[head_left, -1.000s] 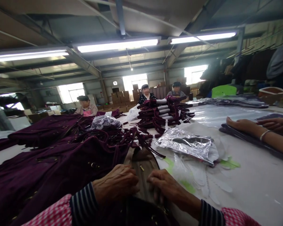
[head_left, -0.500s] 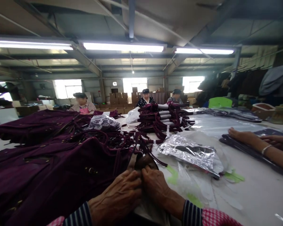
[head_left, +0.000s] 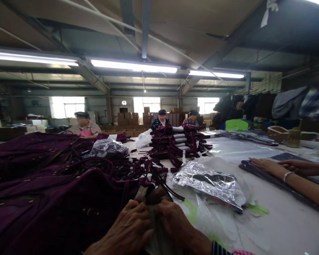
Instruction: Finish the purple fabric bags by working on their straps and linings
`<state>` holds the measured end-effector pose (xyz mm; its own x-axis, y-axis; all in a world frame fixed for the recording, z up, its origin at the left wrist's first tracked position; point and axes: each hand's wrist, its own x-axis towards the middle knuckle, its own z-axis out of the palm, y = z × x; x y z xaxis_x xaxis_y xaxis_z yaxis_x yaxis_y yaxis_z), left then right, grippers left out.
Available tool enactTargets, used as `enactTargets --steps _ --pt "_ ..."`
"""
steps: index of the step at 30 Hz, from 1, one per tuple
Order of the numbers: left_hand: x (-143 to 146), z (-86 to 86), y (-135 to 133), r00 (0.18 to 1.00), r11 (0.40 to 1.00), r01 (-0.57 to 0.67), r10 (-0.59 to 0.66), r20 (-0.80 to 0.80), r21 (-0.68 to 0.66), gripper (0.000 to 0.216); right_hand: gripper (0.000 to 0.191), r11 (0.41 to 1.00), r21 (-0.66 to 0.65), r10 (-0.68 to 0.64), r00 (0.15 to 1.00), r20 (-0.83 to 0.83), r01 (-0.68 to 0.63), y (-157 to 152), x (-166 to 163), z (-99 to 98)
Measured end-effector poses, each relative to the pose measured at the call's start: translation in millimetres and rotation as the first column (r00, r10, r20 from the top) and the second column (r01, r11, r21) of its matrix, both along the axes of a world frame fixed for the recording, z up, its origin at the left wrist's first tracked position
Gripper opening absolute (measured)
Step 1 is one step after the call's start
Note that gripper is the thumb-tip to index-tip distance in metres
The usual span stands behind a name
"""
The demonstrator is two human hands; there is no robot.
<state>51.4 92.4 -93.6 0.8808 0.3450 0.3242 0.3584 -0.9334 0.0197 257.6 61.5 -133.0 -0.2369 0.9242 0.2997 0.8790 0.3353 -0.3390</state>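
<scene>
My left hand point(head_left: 129, 226) and my right hand point(head_left: 172, 221) lie side by side at the bottom middle, fingers curled and gripping the brown lining point(head_left: 151, 196) of a dark purple bag point(head_left: 69, 205) that lies flat before me. The lining bunches between the two hands. Purple straps point(head_left: 154, 171) spill just beyond my fingertips. A crinkled silver foil bag point(head_left: 208, 180) rests on the table to the right of my right hand.
More purple bags point(head_left: 29, 150) pile up at left; a stack of strapped bags point(head_left: 179, 141) stands mid-table. A co-worker's hands point(head_left: 276, 166) press on dark pieces at right. Clear plastic wraps point(head_left: 218, 219) lie on the white table point(head_left: 281, 219). Three people sit at the far end.
My hands came together from either side of the zip and slid forward onto the lining, bunching it. The camera has tilted upward, so my sleeves dropped out of view.
</scene>
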Motion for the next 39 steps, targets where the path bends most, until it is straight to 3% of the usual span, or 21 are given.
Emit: enactTargets --steps 4,8,12,15,21,25,29,32,34,37,39 --pt "3.6 -1.0 -0.5 0.995 0.990 -0.076 0.069 -0.066 -0.117 0.009 0.016 0.982 -0.077 0.160 0.973 -0.167 -0.175 -35.9 13.2 5.2" --pt "4.6 -5.9 -5.7 0.996 0.984 -0.071 0.062 -0.058 -0.164 0.020 0.014 0.991 -0.022 0.120 0.951 -0.285 -0.132 -51.8 14.1 -2.6" --pt "11.9 -14.3 -8.2 0.986 0.953 -0.161 0.144 -0.082 -0.258 0.015 0.010 0.986 0.106 0.142 0.984 -0.107 -0.130 -47.9 4.5 -11.3" --pt "17.9 -18.2 -8.7 0.975 0.938 -0.223 0.212 -0.070 -0.266 0.014 0.018 0.978 0.139 0.152 0.988 0.011 -0.152 -49.2 0.9 -6.7" --pt "20.4 -13.7 -14.7 0.995 0.958 -0.095 0.089 -0.034 -0.269 0.012 0.012 0.973 0.168 0.172 0.982 -0.077 -0.158 -59.0 3.9 0.4" --pt "18.0 -9.8 -15.2 0.995 0.983 -0.069 0.055 -0.081 -0.172 0.005 0.015 0.969 0.193 0.176 0.981 -0.081 -0.157 -58.1 5.0 -3.3" --pt "4.4 -24.8 -2.2 0.996 0.999 0.034 -0.031 -0.084 0.033 0.020 0.009 0.972 0.163 0.181 0.981 -0.071 -0.167 -56.5 3.7 -4.4" --pt "-9.8 -44.2 7.7 0.990 0.953 0.142 -0.135 -0.044 0.266 0.043 0.007 0.979 0.083 0.194 0.974 -0.118 -0.185 -55.8 8.1 1.9" --pt "-14.6 -53.6 8.8 0.986 0.912 0.160 -0.169 -0.010 0.379 0.046 0.006 0.982 0.035 0.187 0.970 -0.157 -0.183 -54.1 18.1 12.8" --pt "-12.3 -58.6 4.8 0.993 0.902 0.093 -0.116 0.028 0.422 0.041 0.008 0.999 0.039 0.007 0.996 -0.089 -0.004 -45.9 42.9 35.5" --pt "-8.1 -58.1 2.8 0.995 0.906 0.074 -0.095 0.029 0.416 0.039 0.012 0.985 0.063 -0.169 0.979 0.115 0.163 -35.9 60.1 46.5"
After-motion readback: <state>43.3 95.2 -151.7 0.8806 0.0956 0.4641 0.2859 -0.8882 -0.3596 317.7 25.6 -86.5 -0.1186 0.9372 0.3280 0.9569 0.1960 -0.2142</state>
